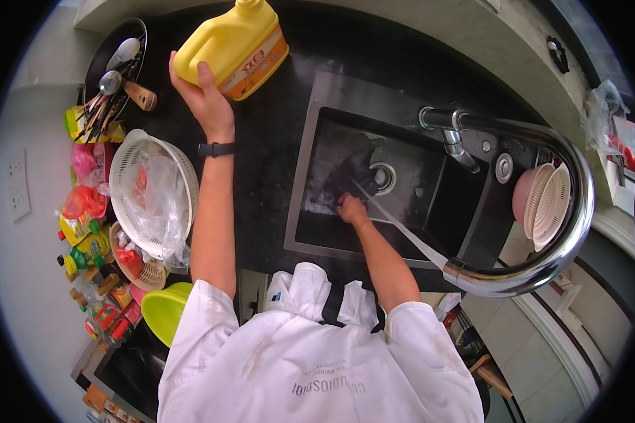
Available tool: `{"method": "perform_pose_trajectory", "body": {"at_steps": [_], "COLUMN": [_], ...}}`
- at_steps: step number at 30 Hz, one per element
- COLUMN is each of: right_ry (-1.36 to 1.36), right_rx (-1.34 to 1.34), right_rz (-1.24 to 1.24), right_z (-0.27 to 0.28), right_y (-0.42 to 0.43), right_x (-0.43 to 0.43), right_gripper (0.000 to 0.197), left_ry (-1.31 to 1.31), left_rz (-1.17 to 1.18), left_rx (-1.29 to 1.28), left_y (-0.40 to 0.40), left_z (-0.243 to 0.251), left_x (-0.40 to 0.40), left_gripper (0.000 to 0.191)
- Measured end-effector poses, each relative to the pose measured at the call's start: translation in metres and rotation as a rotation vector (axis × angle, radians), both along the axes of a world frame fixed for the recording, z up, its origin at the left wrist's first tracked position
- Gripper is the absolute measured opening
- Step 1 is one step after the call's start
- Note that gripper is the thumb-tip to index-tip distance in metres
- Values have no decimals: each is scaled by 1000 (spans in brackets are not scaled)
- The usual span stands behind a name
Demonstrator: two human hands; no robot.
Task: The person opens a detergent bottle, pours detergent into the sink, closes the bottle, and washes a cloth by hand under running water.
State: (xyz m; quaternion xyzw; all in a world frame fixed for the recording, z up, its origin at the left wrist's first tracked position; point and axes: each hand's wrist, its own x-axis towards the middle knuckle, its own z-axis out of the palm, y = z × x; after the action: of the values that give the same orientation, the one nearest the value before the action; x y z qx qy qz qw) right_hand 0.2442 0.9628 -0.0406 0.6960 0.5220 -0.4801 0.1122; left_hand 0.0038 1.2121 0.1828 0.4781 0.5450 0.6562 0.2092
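Note:
My left hand (203,98) grips the side of a yellow plastic jug (233,45) with a screw neck and moulded handle, at the back of the black counter. The jug bears an orange label with writing. Down in the dark sink (402,222), my right hand (353,210) has its fingers curled on a dark wet cloth (349,172). Some whitish suds lie beside the cloth, and it partly covers the round drain (383,177). A water stream (402,227) runs from the chrome faucet (577,211) onto the cloth, close to my right hand.
On the left stand a white colander (190,185) with plastic bags, a black wok (92,74) with utensils and chopsticks, several bottles (79,259) and a lime-green basin (164,314). Pink and white baskets (545,206) sit right of the sink, behind the curved faucet.

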Motion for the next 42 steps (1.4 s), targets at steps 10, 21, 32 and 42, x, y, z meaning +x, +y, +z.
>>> {"method": "perform_pose_trajectory", "body": {"at_steps": [10,21,32,42], "right_ry": [669,846,1337,555], "right_rx": [419,452,-63,671], "right_rz": [-468,-860,-1310,-1298], "right_z": [104,175,36,86], "right_y": [3,-29,-3,10], "right_x": [36,47,40,-1], "right_gripper": [20,35,29,28], "left_ry": [288,276,346,-87], "left_rz": [-605,-812,-1175,-474], "left_rx": [-368,-771,-234,-946], "left_y": [-163,-194,-180,-191], "left_z": [-27,-90,-35,-147], "left_x": [69,136,139,130], "left_gripper": [20,23,18,33]}}
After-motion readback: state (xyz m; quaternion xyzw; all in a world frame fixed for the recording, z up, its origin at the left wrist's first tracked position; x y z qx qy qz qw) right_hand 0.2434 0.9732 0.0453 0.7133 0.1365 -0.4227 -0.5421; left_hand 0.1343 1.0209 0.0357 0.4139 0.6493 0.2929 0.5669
